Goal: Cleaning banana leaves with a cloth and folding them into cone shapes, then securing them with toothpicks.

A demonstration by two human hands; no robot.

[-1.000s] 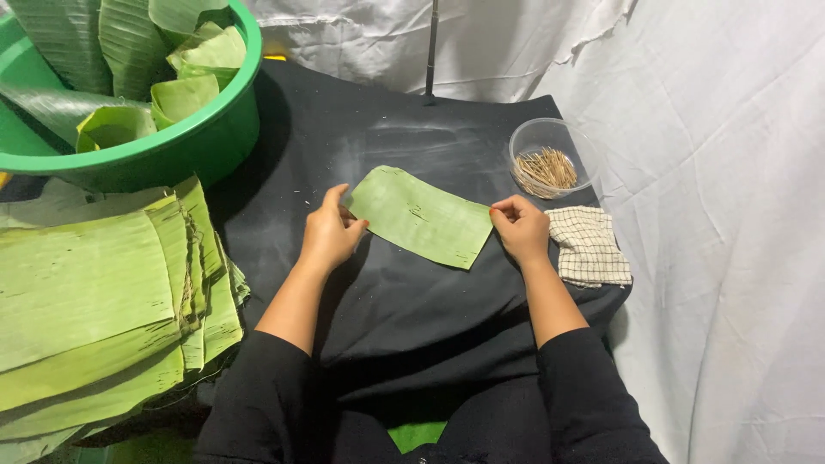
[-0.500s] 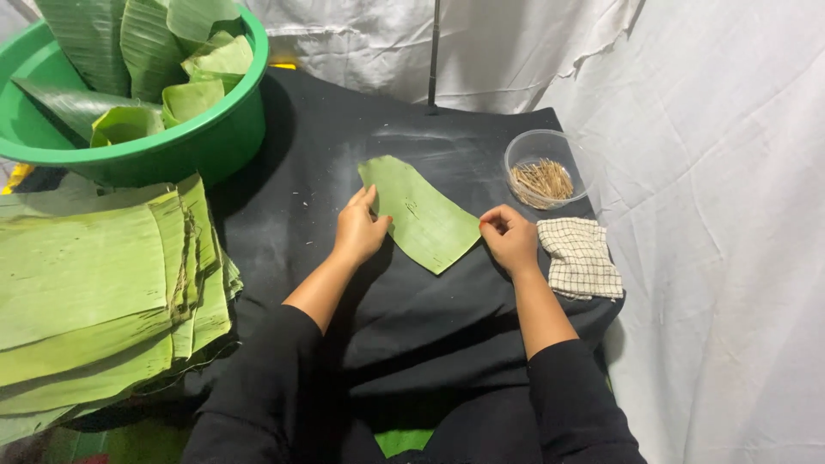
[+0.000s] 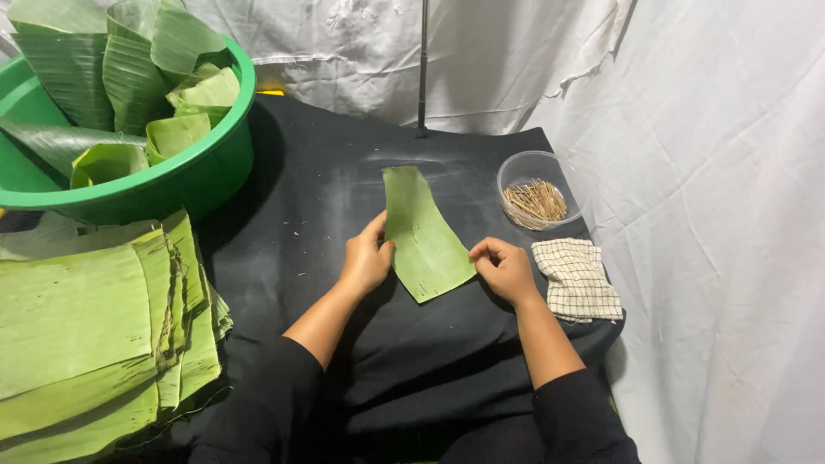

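**Two hands at the edges of a banana leaf strip**

A long, rectangular strip of green banana leaf [image 3: 423,234] lies flat on the black cloth-covered table [image 3: 326,198], its far end pointing away from the person and its near end angled toward the right; the left hand [image 3: 365,258] rests against the strip's left edge, fingers loosely curled with the thumb and fingertips touching the leaf margin, pressing rather than clenching it; the right hand [image 3: 505,271] sits at the strip's near right corner, fingers bent inward and pinched close on the edge, though whether the leaf is truly gripped between them cannot be told from this view; both forearms emerge from black sleeves.

Just beyond the right hand stands a small round clear plastic bowl of thin wooden picks [image 3: 534,193]; beside that hand, to its right, lies a folded white cloth with a dark check pattern [image 3: 576,279], close to the wrist but apart from it; at the far left a large round green plastic basin [image 3: 185,176] holds rolled and folded banana leaf pieces [image 3: 129,77]; in front of the basin, well apart from the hands, a stack of flat, cut banana leaf sheets [image 3: 86,326] overhangs the table's left side; white fabric sheeting [image 3: 713,172] hangs behind and to the right.
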